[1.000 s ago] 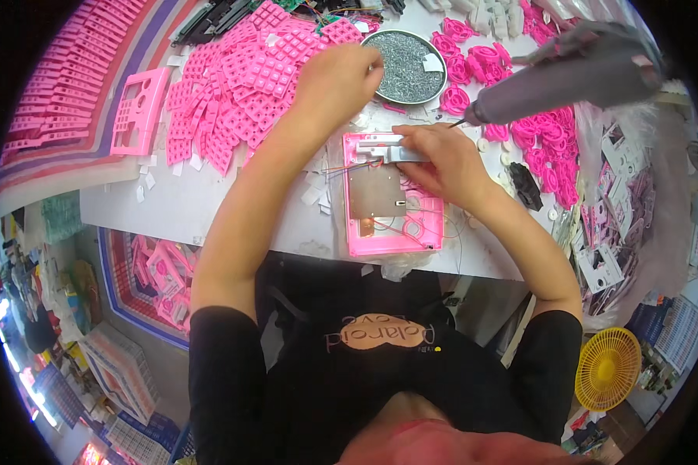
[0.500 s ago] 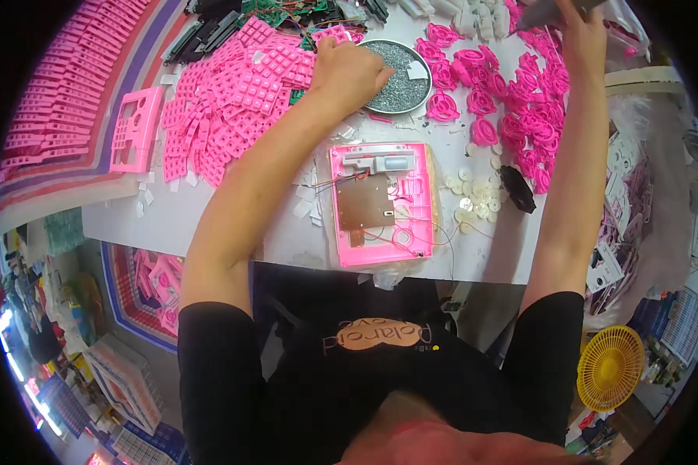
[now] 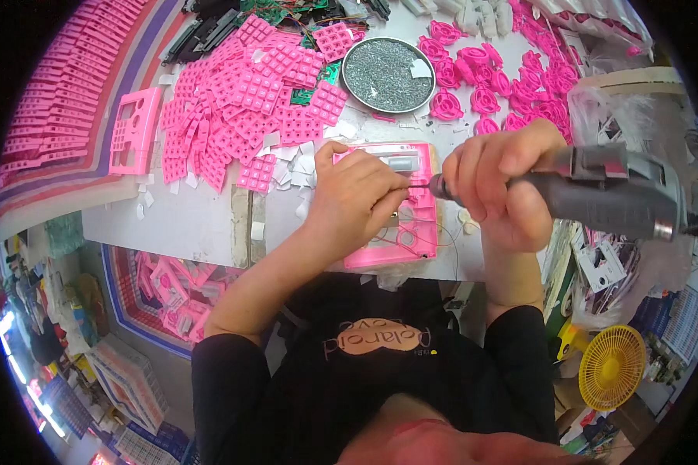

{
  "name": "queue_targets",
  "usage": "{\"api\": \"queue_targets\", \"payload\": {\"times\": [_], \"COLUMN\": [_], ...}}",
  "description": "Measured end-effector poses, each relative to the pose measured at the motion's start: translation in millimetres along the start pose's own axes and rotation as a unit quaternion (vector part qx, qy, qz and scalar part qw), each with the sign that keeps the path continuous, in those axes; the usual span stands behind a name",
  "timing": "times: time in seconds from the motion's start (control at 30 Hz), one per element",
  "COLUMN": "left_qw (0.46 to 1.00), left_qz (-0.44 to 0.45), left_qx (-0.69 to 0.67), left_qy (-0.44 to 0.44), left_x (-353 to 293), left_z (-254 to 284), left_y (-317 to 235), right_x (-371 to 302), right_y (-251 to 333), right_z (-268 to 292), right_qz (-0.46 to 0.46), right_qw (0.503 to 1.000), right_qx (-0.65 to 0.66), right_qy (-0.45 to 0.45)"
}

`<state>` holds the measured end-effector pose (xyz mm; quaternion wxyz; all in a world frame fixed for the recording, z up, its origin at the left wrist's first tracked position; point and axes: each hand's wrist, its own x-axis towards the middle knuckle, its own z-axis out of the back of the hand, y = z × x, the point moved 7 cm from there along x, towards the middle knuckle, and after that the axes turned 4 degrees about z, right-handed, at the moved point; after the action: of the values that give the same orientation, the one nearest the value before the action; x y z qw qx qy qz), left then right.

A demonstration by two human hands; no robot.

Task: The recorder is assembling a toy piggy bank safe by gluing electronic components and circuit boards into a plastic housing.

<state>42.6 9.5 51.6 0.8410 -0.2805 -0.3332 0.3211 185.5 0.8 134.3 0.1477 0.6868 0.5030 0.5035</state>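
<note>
A pink plastic casing (image 3: 424, 232) lies on the table before me, with a silver-grey part (image 3: 402, 163) near its far end and thin wires in it. My right hand (image 3: 506, 182) grips a dark grey electric screwdriver (image 3: 605, 200) held level, its bit pointing left over the casing. Above the same casing is my left hand (image 3: 355, 188), thumb and fingertips pinched together at the tip of the bit. Whatever those fingertips hold is too small to make out. The left hand covers much of the casing's left side and the brown board there.
Beyond the casing stands a round tray (image 3: 343, 77) of small grey metal pieces, seemingly screws. Pink keypad parts (image 3: 260, 93) are heaped at left, magenta round parts (image 3: 485, 101) at right. A pink panel (image 3: 136, 132) lies far left. A yellow fan (image 3: 610, 368) is at lower right.
My left hand has come back from the tray to the casing. My right hand has brought the electric screwdriver down from the far right, and its bit now meets the left fingertips.
</note>
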Motion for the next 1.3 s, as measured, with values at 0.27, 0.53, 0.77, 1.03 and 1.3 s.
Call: {"api": "queue_targets", "payload": {"times": [0.27, 0.53, 0.77, 1.03, 1.3], "left_qw": [1.0, 0.983, 0.982, 0.987, 0.988], "left_qz": [-0.006, 0.016, 0.031, 0.026, -0.006], "left_qx": [0.0, 0.183, 0.185, 0.154, 0.044], "left_qy": [0.0, -0.018, 0.019, 0.024, 0.148], "left_x": [0, 19, 15, 17, 27], "left_z": [-4, -5, -16, -16, -12], "left_y": [0, 7, 19, 23, 29], "right_x": [-7, 3, 5, 0, 35], "right_y": [-3, -22, -47, -62, -36], "right_z": [-6, 38, 45, 36, 65], "right_qz": [-0.031, 0.007, -0.034, -0.029, -0.189], "right_qw": [0.999, 0.995, 0.981, 0.97, 0.965], "right_qx": [0.011, -0.069, -0.189, -0.241, -0.095], "right_qy": [0.01, -0.066, -0.033, 0.002, -0.154]}}
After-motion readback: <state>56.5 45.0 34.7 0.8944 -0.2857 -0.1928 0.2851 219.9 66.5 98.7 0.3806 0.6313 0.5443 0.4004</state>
